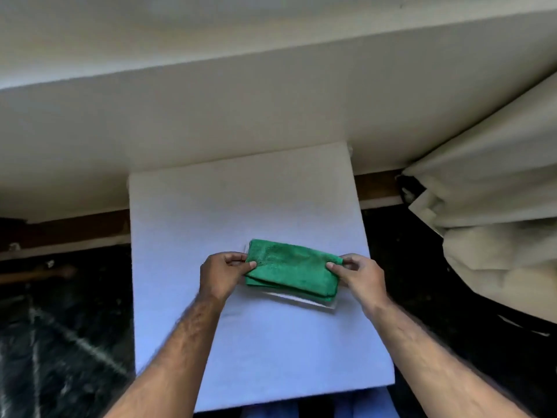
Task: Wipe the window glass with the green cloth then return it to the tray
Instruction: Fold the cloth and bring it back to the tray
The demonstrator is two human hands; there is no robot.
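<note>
A folded green cloth [291, 271] lies over a clear shallow tray [304, 300] in the middle of a white table [241, 206]. Only the tray's near rim and a bit of its far left corner show around the cloth. My left hand [221, 274] pinches the cloth's left end between thumb and fingers. My right hand [360, 274] pinches its right end the same way. Whether the cloth rests on the tray or hovers just above it, I cannot tell. No window glass is clearly in view.
A cream wall and a deep ledge [271, 95] rise just behind the table. A cream curtain [494, 224] hangs bunched at the right. Dark patterned floor [60, 327] lies on both sides, with a brown skirting strip [66, 230] along the wall.
</note>
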